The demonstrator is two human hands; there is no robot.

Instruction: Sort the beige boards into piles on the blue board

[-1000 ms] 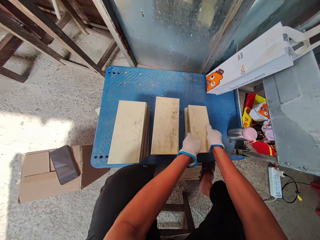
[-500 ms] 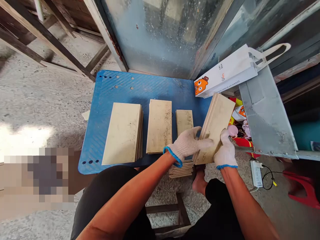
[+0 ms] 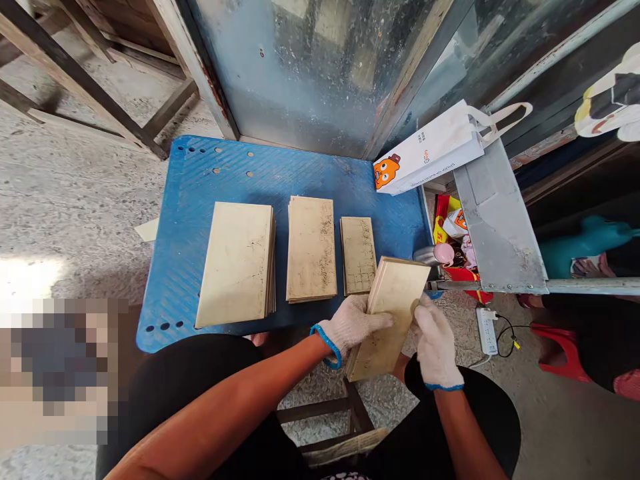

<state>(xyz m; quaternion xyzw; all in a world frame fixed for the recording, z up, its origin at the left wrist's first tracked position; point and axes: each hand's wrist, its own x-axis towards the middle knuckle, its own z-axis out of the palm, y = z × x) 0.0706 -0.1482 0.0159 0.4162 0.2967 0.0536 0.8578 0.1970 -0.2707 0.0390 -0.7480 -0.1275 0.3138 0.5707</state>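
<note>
My left hand (image 3: 353, 328), in a white knit glove with a blue cuff, is closed around the left side of a stack of thin beige boards (image 3: 397, 290), its thumb lying across the top face. At the right edge of that stack is my gloved right hand (image 3: 437, 341), fingers bent against it. The stack is tilted and held above my lap, off the front edge of the blue table (image 3: 305, 175). On the table three board piles stand side by side: a large one (image 3: 235, 260), a medium one (image 3: 310, 250) and a small one (image 3: 359, 253), the last nearest my hands.
A white paper bag (image 3: 430, 150) lies at the table's back right. Beside it are a grey metal panel (image 3: 500, 220), a pink-lidded flask (image 3: 443, 253) and a power strip (image 3: 487, 330). Another person sits at far right near a red stool (image 3: 563, 353); a glass panel (image 3: 300, 80) stands behind.
Both hands have brought the held boards down and toward my body, away from the table's right end. The view has shifted right, and another person shows at the right.
</note>
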